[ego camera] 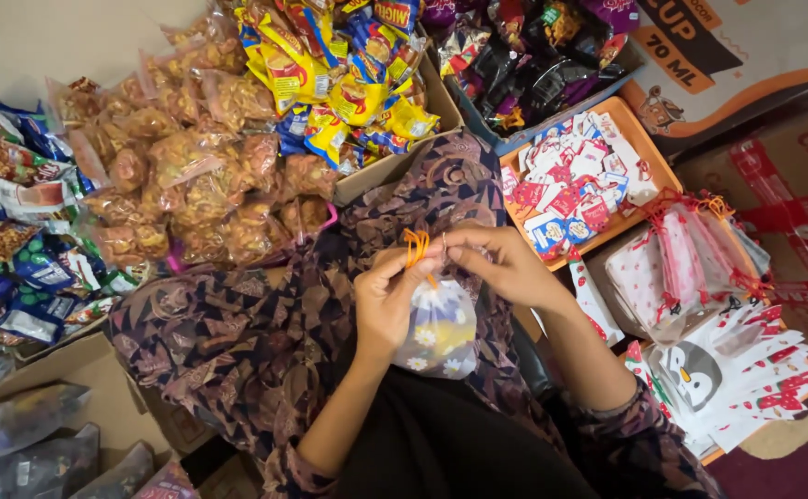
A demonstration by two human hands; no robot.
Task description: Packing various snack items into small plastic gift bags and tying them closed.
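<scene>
My left hand (387, 300) is wrapped around the neck of a small daisy-print bag (441, 331) over my lap, while the pinched fingertips of my right hand (504, 263) pull its orange tie (415, 246) tight. My batik-patterned cloth (238, 342) spreads beneath. To the left lie clear packets of brown snacks (191, 166), with yellow and blue packets (339, 83) in a cardboard box beyond. To the right, an orange tray (649, 162) holds red-and-white sachets, beside finished red-tied bags (681, 263) and flat penguin-print bags (728, 379).

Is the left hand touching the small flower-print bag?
Touching. The head view shows the left hand wrapped around the flower-print bag, fingers pinching its neck by the orange tie.
</scene>
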